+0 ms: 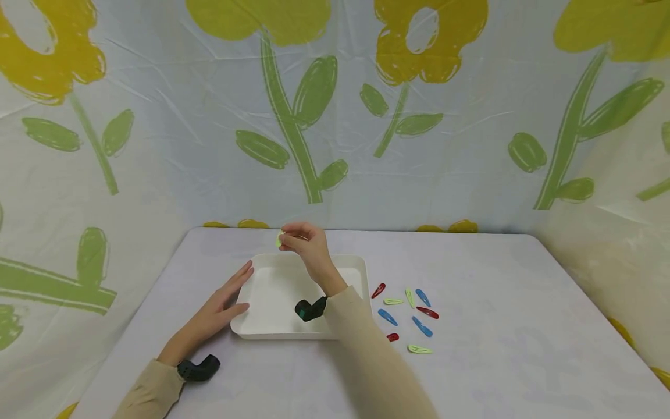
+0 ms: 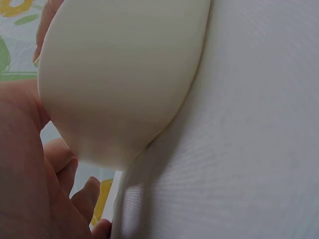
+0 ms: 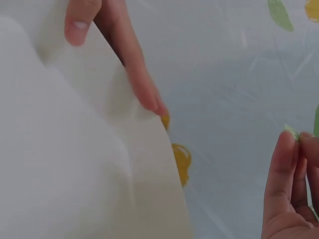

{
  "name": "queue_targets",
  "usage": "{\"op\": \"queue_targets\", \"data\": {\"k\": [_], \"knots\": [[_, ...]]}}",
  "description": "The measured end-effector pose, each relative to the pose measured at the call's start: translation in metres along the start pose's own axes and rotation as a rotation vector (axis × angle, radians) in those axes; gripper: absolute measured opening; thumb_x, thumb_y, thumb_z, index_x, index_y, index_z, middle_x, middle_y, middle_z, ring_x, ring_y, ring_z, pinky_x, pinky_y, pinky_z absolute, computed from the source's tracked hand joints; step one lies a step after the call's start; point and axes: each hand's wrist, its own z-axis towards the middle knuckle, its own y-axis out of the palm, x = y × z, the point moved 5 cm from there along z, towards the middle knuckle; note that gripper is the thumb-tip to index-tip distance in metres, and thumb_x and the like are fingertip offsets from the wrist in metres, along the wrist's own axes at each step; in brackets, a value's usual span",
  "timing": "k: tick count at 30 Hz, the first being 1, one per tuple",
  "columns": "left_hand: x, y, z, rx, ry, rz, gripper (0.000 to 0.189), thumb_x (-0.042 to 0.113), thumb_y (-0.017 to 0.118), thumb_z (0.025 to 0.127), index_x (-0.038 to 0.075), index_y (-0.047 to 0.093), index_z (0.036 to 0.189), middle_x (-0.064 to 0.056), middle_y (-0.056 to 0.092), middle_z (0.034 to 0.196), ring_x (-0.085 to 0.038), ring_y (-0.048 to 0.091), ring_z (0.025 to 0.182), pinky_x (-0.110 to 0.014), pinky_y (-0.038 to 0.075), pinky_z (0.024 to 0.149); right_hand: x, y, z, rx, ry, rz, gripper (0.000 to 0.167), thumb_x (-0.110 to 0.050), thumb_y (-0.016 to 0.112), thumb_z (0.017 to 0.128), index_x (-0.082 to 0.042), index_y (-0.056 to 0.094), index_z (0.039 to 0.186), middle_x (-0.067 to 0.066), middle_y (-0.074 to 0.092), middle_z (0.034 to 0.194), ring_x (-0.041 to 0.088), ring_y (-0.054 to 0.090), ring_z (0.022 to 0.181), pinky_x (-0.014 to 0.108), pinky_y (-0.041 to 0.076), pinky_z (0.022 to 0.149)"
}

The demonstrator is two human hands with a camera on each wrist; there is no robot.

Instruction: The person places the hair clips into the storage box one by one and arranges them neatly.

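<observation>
My right hand (image 1: 310, 249) pinches a light green snap hair clip (image 1: 279, 237) between thumb and fingertips, above the back rim of a white tray (image 1: 272, 336). In the right wrist view only a small tip of this hair clip (image 3: 291, 131) shows past the fingers. My left hand (image 1: 217, 308) rests at the tray's left side, its fingers extended along the rim and its thumb touching the near-left edge. The left wrist view shows the tray's outer wall (image 2: 124, 84) close up beside that hand.
Right of the tray lie several loose hair clips: red (image 1: 427, 312), blue (image 1: 422, 326) and light green (image 1: 420, 349). One red clip (image 1: 392, 337) is partly hidden by the right sleeve. A flower-patterned curtain (image 1: 209, 174) stands behind the white table (image 1: 497, 326).
</observation>
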Motion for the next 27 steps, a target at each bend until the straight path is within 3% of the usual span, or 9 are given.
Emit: {"op": "queue_targets", "data": {"k": [8,13,18,27], "knots": [[0.000,0.000,-0.001,-0.006,-0.030,0.014,0.069,0.006,0.062,0.096,0.002,0.028,0.155,-0.011,0.015,0.165,-0.027,0.011,0.152,-0.007,0.009,0.110,0.026,0.007,-0.006,0.034,0.121,-0.017,0.022,0.009,0.065,0.089,0.018,0.062,0.109,0.010,0.066,0.088,0.013,0.066,0.069,0.030,0.059,0.076],[0.001,0.000,0.000,-0.005,-0.026,0.006,0.069,0.005,0.062,0.095,0.002,0.029,0.155,-0.011,0.016,0.165,-0.029,0.012,0.151,-0.008,0.009,0.110,0.038,0.008,-0.010,0.072,0.243,-0.057,0.019,0.007,0.069,0.087,0.014,0.066,0.105,0.012,0.068,0.087,0.014,0.067,0.069,0.030,0.059,0.075],[0.001,0.000,-0.002,-0.003,-0.010,0.007,0.069,0.005,0.062,0.095,0.002,0.029,0.155,-0.012,0.015,0.165,-0.023,0.011,0.152,-0.008,0.009,0.111,0.046,0.008,-0.015,0.093,0.356,-0.105,0.015,0.006,0.070,0.087,0.011,0.068,0.101,0.011,0.069,0.087,0.014,0.067,0.066,0.029,0.059,0.073],[-0.003,0.001,-0.001,-0.012,-0.034,0.004,0.070,0.006,0.062,0.095,0.004,0.027,0.156,-0.008,0.014,0.166,-0.017,0.010,0.152,-0.008,0.008,0.111,0.059,0.008,-0.021,0.099,0.449,-0.147,0.016,0.011,0.070,0.083,0.014,0.068,0.098,0.012,0.067,0.083,0.014,0.064,0.058,0.029,0.059,0.067]]}}
